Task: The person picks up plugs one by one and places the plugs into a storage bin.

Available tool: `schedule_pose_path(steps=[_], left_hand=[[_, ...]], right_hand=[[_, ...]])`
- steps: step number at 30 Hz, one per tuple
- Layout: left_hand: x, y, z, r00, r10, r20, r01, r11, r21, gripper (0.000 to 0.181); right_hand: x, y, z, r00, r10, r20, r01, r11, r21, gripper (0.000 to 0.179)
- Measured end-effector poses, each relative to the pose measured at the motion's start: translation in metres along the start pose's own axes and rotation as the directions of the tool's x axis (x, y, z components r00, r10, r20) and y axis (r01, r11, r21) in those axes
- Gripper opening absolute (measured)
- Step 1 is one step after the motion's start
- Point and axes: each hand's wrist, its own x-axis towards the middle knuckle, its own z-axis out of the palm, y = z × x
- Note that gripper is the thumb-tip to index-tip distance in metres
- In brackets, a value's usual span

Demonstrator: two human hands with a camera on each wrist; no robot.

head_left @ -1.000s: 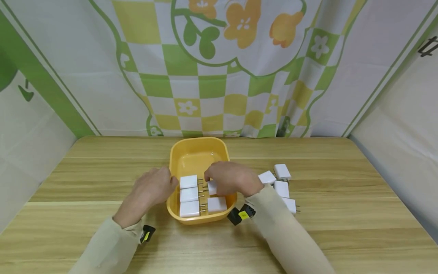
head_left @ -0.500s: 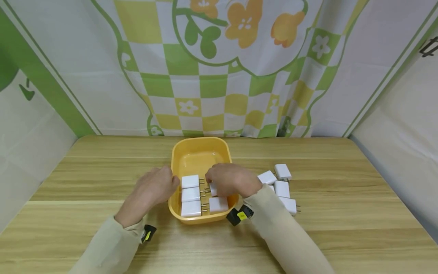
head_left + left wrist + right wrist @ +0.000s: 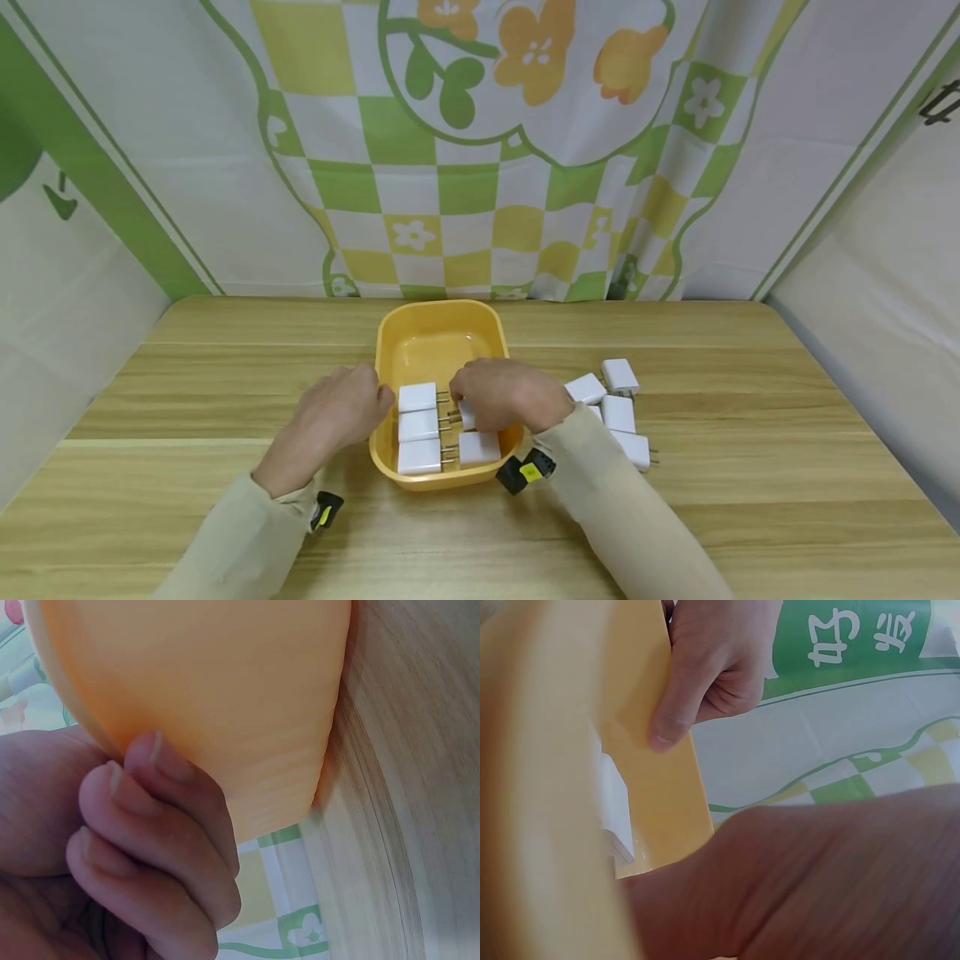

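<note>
A yellow plastic bin [image 3: 442,315] stands on the table. My left hand [image 3: 337,412] grips its left rim; in the left wrist view the fingers [image 3: 150,817] curl against the outer wall and, in the right wrist view, the thumb lies inside. Inside the bin, three white plug adapters [image 3: 417,426] line the left side, prongs pointing right. Another white plug adapter [image 3: 478,448] lies at the front right, prongs left. Behind it, my right hand [image 3: 506,396] reaches in and holds a white plug adapter [image 3: 467,414], mostly hidden under the hand.
Several more white plug adapters [image 3: 617,412] lie in a loose cluster on the wooden table [image 3: 750,467], right of the bin, partly behind the right forearm. A patterned curtain [image 3: 480,183] hangs at the table's back edge.
The plug adapter under my right hand has turned slightly, and the bin has shifted a little to the right in view. Both hands have kept nearly the same place.
</note>
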Motion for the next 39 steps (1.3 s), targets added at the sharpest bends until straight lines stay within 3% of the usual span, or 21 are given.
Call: schedule_pose_path(steps=[11, 19, 27, 32, 39], left_hand=[[0.0014, 0.0003, 0.0001, 1.000, -0.012, 0.006, 0.012, 1.000, 0.001, 0.035], [0.0007, 0.0006, 0.0001, 1.000, -0.013, 0.008, 0.013, 1.000, -0.004, 0.036], [0.0016, 0.0008, -0.0002, 1.000, -0.018, 0.018, 0.018, 1.000, -0.005, 0.036], [0.0016, 0.0010, -0.0004, 1.000, -0.021, 0.021, 0.021, 1.000, -0.003, 0.037], [0.0012, 0.0007, -0.0003, 1.000, -0.018, 0.020, 0.018, 1.000, -0.006, 0.037]], right_hand=[[0.0011, 0.0014, 0.0004, 1.000, -0.005, 0.000, 0.005, 1.000, 0.025, 0.028], [-0.0006, 0.0022, -0.0008, 1.000, -0.029, -0.012, 0.029, 0.999, 0.025, 0.043], [-0.0011, 0.0041, -0.0018, 0.999, -0.052, -0.009, 0.053, 0.996, 0.066, 0.037], [-0.0014, 0.0053, -0.0025, 0.996, -0.094, -0.013, 0.094, 0.995, 0.041, 0.024], [-0.0013, 0.0052, -0.0029, 0.993, -0.118, -0.008, 0.118, 0.993, 0.031, 0.023]])
